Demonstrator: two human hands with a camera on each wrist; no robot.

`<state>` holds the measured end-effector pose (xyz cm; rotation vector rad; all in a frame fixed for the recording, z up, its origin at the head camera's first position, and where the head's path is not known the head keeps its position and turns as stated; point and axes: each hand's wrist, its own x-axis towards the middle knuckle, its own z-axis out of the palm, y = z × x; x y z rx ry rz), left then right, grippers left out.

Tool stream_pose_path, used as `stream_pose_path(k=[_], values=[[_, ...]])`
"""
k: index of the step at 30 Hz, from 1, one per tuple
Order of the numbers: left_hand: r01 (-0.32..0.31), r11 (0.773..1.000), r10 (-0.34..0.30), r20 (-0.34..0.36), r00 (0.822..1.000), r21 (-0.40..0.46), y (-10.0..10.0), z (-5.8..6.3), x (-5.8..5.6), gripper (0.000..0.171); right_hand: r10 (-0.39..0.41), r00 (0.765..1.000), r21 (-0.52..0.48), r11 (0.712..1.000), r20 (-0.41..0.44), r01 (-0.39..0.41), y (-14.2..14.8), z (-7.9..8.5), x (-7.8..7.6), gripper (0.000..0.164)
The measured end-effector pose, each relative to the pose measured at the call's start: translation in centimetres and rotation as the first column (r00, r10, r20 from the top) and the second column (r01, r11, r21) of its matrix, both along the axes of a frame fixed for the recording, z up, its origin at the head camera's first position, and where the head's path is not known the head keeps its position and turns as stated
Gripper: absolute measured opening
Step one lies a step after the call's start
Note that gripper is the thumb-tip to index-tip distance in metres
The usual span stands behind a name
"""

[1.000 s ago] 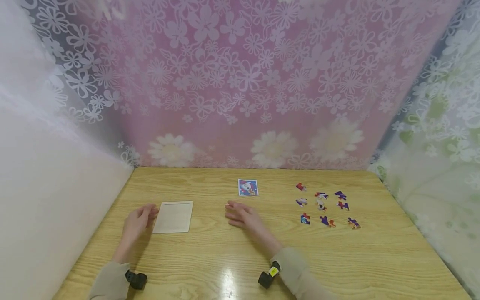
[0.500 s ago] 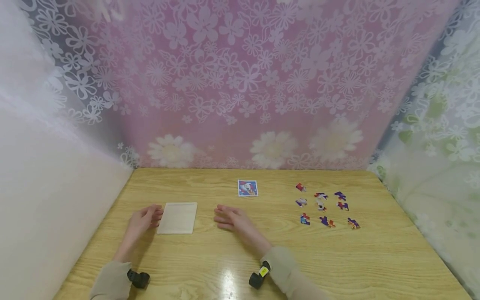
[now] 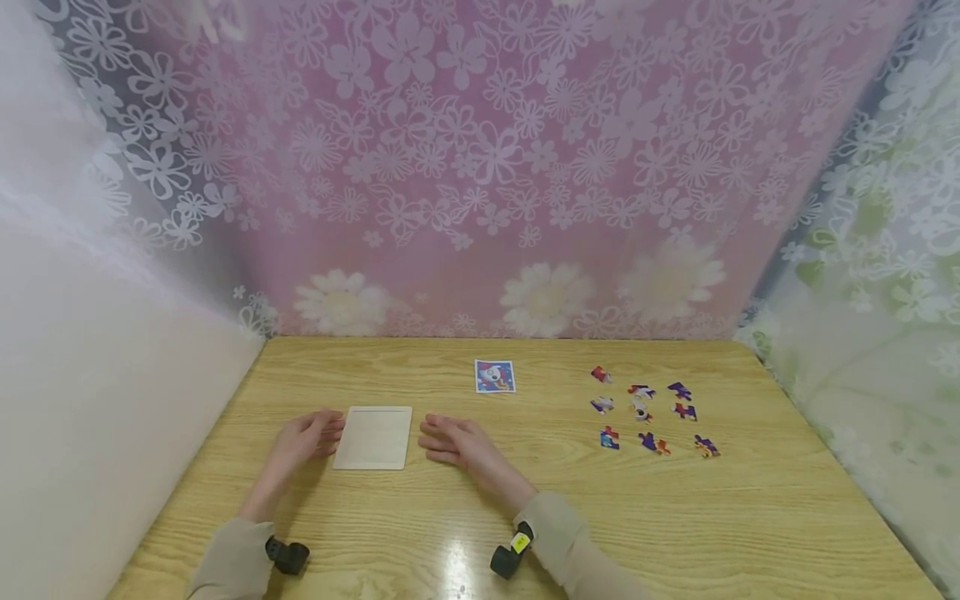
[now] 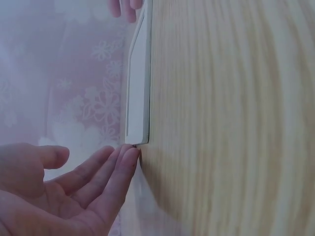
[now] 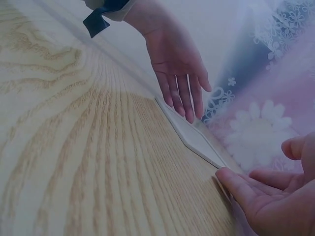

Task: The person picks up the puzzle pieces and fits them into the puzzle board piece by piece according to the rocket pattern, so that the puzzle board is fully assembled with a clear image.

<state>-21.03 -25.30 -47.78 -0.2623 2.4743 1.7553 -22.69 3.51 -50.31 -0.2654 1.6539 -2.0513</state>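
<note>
A square, cream-coloured puzzle tray [image 3: 372, 438] with a low rim lies flat on the table. My left hand [image 3: 308, 439] is at its left edge, the straight fingertips [image 4: 129, 156] touching that side in the left wrist view. On the other side, my right hand [image 3: 467, 450] stands a small gap away in the head view, fingers straight and pointing at the tray's right edge. Neither hand grips anything. In the right wrist view the low white tray [image 5: 189, 135] lies between both hands.
A small picture card [image 3: 495, 377] of a white cartoon dog lies behind the tray, to the right. Several loose jigsaw pieces [image 3: 640, 408] are spread over the right part of the wooden table [image 3: 570, 517]. A flowered pink curtain [image 3: 480, 167] hangs behind.
The tray has slid to the right, with my left hand following along its left edge. My right hand has moved left, closer to the tray. Card and jigsaw pieces stay in place.
</note>
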Motion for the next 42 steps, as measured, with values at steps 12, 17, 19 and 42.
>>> stream_pose_path(k=[12,17,19,42], values=[[0.051,0.999,-0.051,-0.009,0.999,0.005,1.8,0.0,-0.2,0.047,-0.013,1.0,-0.02,1.0,0.01,0.013,0.4,-0.1,0.2,0.049],[0.061,0.998,-0.061,-0.012,0.998,0.005,2.2,-0.2,-0.3,0.047,-0.017,1.0,-0.018,1.0,0.012,0.017,1.1,-0.1,0.2,0.049],[0.06,0.998,-0.06,-0.014,0.998,0.007,2.4,-0.3,-0.4,0.048,-0.02,1.0,-0.011,1.0,0.008,0.02,1.4,0.0,0.2,0.049],[0.09,0.992,-0.089,-0.008,0.996,0.089,5.4,-0.7,-0.8,0.044,-0.02,1.0,0.034,0.999,-0.015,0.02,5.0,0.2,-0.4,0.05]])
